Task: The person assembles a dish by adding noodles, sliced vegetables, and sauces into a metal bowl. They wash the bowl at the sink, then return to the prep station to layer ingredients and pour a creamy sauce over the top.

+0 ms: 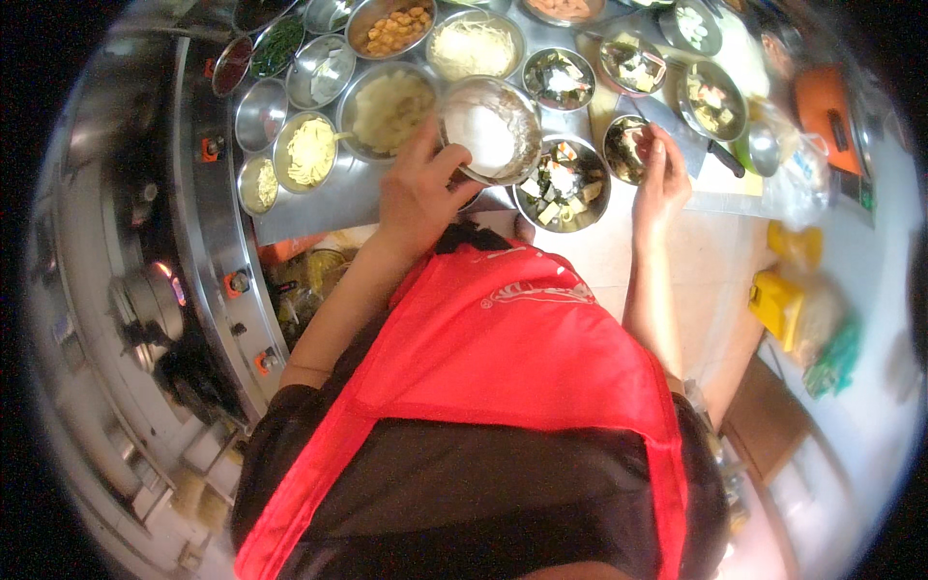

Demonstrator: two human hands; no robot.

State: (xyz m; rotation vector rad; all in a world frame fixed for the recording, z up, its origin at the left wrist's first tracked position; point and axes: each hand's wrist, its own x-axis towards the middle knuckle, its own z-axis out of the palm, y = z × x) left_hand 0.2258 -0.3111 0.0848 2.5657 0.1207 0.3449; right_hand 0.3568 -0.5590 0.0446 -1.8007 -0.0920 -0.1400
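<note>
My left hand (422,184) is closed on the rim of a steel bowl (488,130) of white powder, tilted above the counter's front edge. My right hand (663,179) has its fingers closed at the right rim of a small bowl (623,155) with dark leafy pieces in it. Between my hands, a steel bowl (564,193) contains pale cubes, dark leaves and some white powder. Behind it stand a similar bowl of dark leaves (559,79) and a bowl of mixed pieces (633,65).
On the left of the steel counter (300,220) are several bowls, including yellow slices (311,152), pale chunks in liquid (391,111) and pale shreds (474,48). A black-handled knife (725,159) lies at right. A stove burner (159,300) glows at far left.
</note>
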